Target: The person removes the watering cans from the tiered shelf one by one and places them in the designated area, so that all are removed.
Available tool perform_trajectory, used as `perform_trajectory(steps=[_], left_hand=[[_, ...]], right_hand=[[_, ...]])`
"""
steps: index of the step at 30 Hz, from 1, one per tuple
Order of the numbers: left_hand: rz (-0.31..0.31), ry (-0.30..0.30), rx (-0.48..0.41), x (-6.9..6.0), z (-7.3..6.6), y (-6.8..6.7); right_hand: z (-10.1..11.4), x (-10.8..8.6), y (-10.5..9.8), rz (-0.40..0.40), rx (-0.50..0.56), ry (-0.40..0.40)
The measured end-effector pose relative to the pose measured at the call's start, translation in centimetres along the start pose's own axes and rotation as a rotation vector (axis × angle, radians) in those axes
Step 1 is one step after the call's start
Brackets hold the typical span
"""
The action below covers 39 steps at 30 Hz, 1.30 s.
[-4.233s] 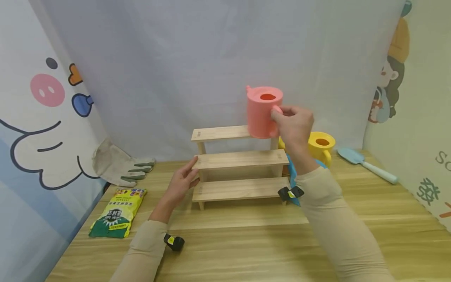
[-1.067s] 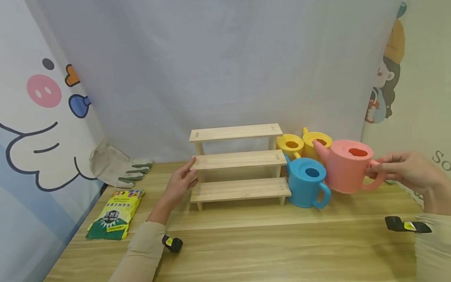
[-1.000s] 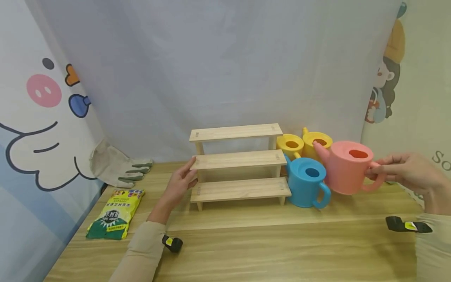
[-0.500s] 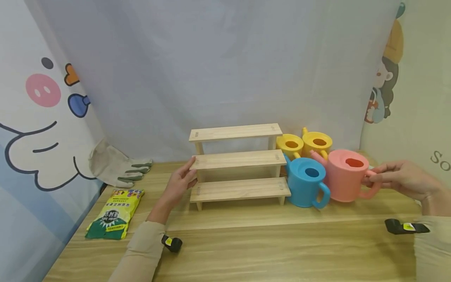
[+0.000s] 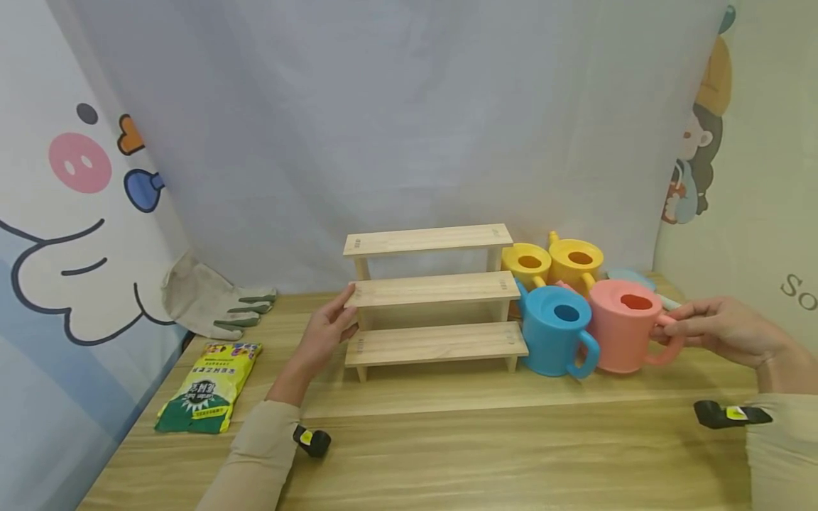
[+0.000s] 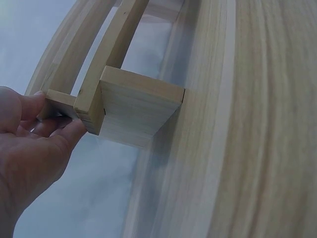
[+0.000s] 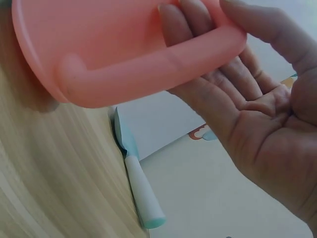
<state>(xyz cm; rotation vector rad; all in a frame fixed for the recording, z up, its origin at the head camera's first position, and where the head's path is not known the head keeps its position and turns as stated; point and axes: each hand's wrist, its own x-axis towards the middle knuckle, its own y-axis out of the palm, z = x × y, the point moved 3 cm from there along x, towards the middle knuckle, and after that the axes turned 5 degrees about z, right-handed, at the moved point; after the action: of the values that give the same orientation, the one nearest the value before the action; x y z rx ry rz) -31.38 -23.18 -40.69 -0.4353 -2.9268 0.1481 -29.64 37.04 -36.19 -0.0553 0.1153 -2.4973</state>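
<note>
A three-tier wooden stand (image 5: 434, 291) stands on the table in the head view. My left hand (image 5: 324, 335) grips its left end at the middle tier; in the left wrist view, that hand's thumb and fingers (image 6: 74, 131) pinch the board end. Farther right, my right hand (image 5: 731, 330) holds a pink watering can (image 5: 621, 337) by its handle (image 7: 163, 67). The can is upright beside a blue watering can (image 5: 551, 344), which partly hides its spout. Behind these two are two yellow watering cans, one near the stand (image 5: 516, 264) and one farther right (image 5: 565, 266).
A light-blue trowel (image 7: 141, 191) lies behind the pink can, partly hidden in the head view. At the left, a work glove (image 5: 201, 298) leans against the wall panel, with a yellow-green bag (image 5: 207, 390) in front. A pale curtain (image 5: 396, 121) hangs behind.
The right hand has carried the pink watering can from above the stand to the right side, then lowered it beside the blue one. The left hand stays on the stand.
</note>
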Motion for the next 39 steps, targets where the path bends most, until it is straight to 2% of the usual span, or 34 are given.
perform_trajectory(steps=[6,10,15,21,39], left_hand=[[0.003,0.002,0.002,0.04,0.01,0.03],[0.002,0.009,0.002,0.12,0.02,0.03],[0.0,0.013,0.001,0.15,0.04,-0.02],[0.004,0.01,0.005,0.11,-0.09,0.03],[0.002,0.009,0.003,0.08,0.1,-0.04]], right_hand=[[-0.2,0.26,0.11,-0.033,-0.067,0.047],[-0.31,0.3,0.08,-0.015,-0.063,0.048],[-0.57,0.44,0.08,0.015,-0.087,0.092],[-0.91,0.63,0.1,0.066,-0.048,0.115],[-0.94,0.93,0.22,0.114,-0.001,0.106]])
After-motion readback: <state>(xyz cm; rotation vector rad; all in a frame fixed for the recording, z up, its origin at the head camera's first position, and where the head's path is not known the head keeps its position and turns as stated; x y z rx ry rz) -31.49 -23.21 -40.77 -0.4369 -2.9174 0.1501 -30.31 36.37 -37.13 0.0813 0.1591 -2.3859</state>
